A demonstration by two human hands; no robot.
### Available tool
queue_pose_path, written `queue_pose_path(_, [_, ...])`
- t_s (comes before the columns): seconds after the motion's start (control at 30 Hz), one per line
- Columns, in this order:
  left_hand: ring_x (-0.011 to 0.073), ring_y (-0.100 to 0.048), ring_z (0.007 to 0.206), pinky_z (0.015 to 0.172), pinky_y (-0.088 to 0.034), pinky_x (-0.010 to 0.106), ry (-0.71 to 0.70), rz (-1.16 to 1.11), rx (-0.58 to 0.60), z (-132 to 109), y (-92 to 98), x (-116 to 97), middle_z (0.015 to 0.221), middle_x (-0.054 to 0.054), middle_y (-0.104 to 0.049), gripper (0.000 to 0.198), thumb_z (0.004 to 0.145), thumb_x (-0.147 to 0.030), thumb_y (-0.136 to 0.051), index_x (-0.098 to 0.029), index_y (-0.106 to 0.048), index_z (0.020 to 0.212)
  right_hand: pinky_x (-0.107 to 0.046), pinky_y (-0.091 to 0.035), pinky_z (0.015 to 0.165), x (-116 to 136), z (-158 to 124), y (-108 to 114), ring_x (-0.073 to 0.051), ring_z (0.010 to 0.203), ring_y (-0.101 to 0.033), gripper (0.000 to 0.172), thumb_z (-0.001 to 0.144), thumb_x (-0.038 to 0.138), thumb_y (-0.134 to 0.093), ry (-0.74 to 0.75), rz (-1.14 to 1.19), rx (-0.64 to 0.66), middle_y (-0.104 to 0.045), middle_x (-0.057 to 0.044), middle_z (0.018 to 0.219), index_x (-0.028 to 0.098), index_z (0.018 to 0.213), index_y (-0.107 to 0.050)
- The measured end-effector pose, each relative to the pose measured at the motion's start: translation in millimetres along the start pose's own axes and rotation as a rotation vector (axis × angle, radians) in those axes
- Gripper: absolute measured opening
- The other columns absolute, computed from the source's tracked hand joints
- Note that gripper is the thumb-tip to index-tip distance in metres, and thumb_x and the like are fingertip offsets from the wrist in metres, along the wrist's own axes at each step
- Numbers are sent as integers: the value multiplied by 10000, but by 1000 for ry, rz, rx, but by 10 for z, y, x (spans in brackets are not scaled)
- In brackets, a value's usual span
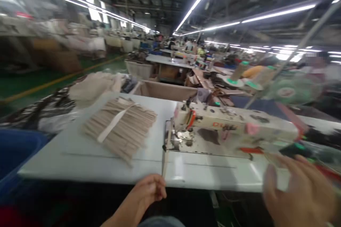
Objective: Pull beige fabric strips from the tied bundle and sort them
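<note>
A beige fabric strip (165, 161) hangs from the left end of the sewing machine (213, 122) down over the table's front edge. My left hand (150, 189) is at that edge, its fingers curled closed on the strip's lower end. To the right, my right hand (301, 191) is blurred by motion, its thumb and fingers spread and nothing seen in it. It hovers over the table's front right side, near the machine's base. Left of the machine lies a bundle of narrow beige strips (133, 131), with a white band (114, 124) across it.
The white table (80, 163) holds the machine. A blue bin (21, 156) stands at the left, beside piled fabric (93, 85). Behind the table is a beige box (165, 90). Thread cones (238, 72) and a fan (290, 90) stand at the right. People sit farther back.
</note>
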State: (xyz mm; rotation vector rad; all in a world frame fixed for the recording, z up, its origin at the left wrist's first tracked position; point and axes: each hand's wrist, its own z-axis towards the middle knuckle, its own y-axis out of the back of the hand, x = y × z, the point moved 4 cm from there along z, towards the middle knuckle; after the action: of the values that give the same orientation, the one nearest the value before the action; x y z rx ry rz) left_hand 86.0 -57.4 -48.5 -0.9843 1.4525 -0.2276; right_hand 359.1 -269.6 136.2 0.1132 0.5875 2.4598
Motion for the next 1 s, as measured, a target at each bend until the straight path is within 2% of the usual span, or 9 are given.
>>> queue_pose_path(0.1, [203, -583, 850, 845, -412, 332, -76, -35, -43, -135, -25, -169, 871, 117, -651, 268, 840, -312, -621, -100, -676, 994, -484, -487, 1030, 1364, -77, -397, -327, 1229, -565, 371, 870, 158, -624, 263, 430, 175, -616, -174, 1153, 138, 1237, -578])
queue_pose_path(0.2, [203, -581, 824, 824, -413, 331, -130, -77, -98, -316, 100, -278, 854, 119, -640, 260, 815, -299, -627, -92, -672, 965, -472, -455, 1075, 2390, -200, -729, -312, 1315, -485, 420, 915, 227, -592, 370, 633, 408, -548, -189, 1316, 129, 1315, -513])
queue_pose_path(0.3, [198, -575, 808, 813, -412, 328, -173, -82, -154, -539, 291, -332, 848, 120, -633, 251, 817, -282, -611, -87, -670, 964, -477, -407, 1107, 3036, -223, -1049, -331, 1347, -438, 592, 899, 370, -643, 416, 663, 580, -484, -215, 1420, 103, 1390, -446])
queue_pose_path(0.4, [198, -579, 816, 817, -414, 326, -204, -97, -220, -733, 472, -355, 852, 118, -630, 250, 833, -265, -586, -86, -670, 984, -504, -347, 1122, 3485, -148, -1331, -384, 1361, -399, 891, 794, 546, -736, 396, 570, 727, -428, -267, 1466, 54, 1446, -378])
queue_pose_path(0.47, [199, -585, 825, 818, -417, 325, -221, -123, -262, -825, 562, -366, 864, 115, -629, 248, 838, -265, -581, -91, -672, 990, -513, -342, 1098, 3728, -89, -1470, -410, 1328, -418, 1045, 719, 620, -768, 380, 486, 826, -439, -299, 1440, 21, 1463, -345])
queue_pose_path(0.53, [198, -590, 828, 816, -420, 322, -236, -148, -292, -886, 622, -384, 870, 109, -627, 242, 838, -268, -586, -97, -673, 987, -518, -374, 1040, 3913, -33, -1570, -417, 1256, -468, 1073, 690, 614, -779, 387, 399, 906, -495, -302, 1364, 6, 1458, -342])
queue_pose_path(0.6, [198, -593, 831, 816, -421, 322, -252, -161, -301, -920, 655, -415, 869, 106, -626, 240, 837, -271, -590, -99, -674, 982, -501, -414, 973, 4014, 34, -1646, -406, 1179, -520, 971, 706, 532, -770, 395, 317, 952, -548, -287, 1270, -3, 1417, -383])
queue_pose_path(0.77, [204, -588, 836, 832, -417, 336, -308, -100, -296, -904, 664, -566, 863, 117, -642, 247, 833, -267, -590, -94, -669, 992, -368, -482, 836, 4053, 165, -1785, -307, 987, -643, 396, 772, 269, -675, 450, 249, 1001, -638, -207, 1044, 71, 1101, -579])
queue_pose_path(1.0, [218, -581, 922, 863, -424, 344, -384, 103, -231, -711, 531, -760, 947, 103, -641, 260, 840, -296, -608, -132, -663, 1034, -356, -498, 833, 4094, 232, -1693, -316, 1004, -667, 325, 804, 241, -686, 566, 199, 950, -657, -224, 1042, 76, 1061, -574])
